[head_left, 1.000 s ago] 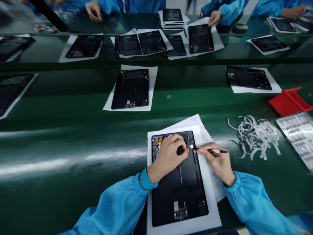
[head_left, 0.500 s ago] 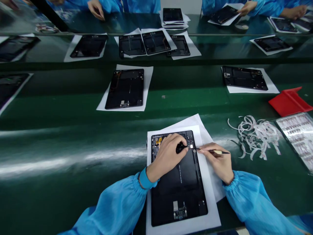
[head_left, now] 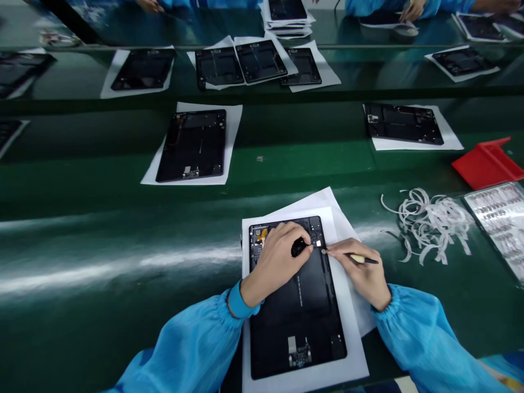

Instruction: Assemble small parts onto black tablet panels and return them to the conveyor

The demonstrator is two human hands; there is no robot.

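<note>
An opened tablet housing point(head_left: 298, 322), dark with small circuit parts and an orange flex cable near its top, lies on white paper sheets point(head_left: 356, 365) in front of me. My left hand point(head_left: 280, 254) rests over its upper part, thumb and forefinger pinched near the upper right edge; whatever sits between those fingertips is hidden. Close by, at the right edge of the housing, my right hand point(head_left: 360, 267) grips a thin pen-like tool point(head_left: 360, 258) with a pale yellow handle and a dark end. Its tip is hard to make out beside the fingertips.
To the right lie a tangle of white strips point(head_left: 434, 221), a sheet of small parts point(head_left: 501, 218) and a red tray point(head_left: 489, 164). More housings on paper sit ahead, one left point(head_left: 192, 144) and one right point(head_left: 403, 124). Co-workers' hands point(head_left: 412, 10) show across the table.
The two housings just ahead have shifted left. My right hand's tool now slants more, its dark end lower. The left hand keeps its pinch over the housing. The view has tipped slightly.
</note>
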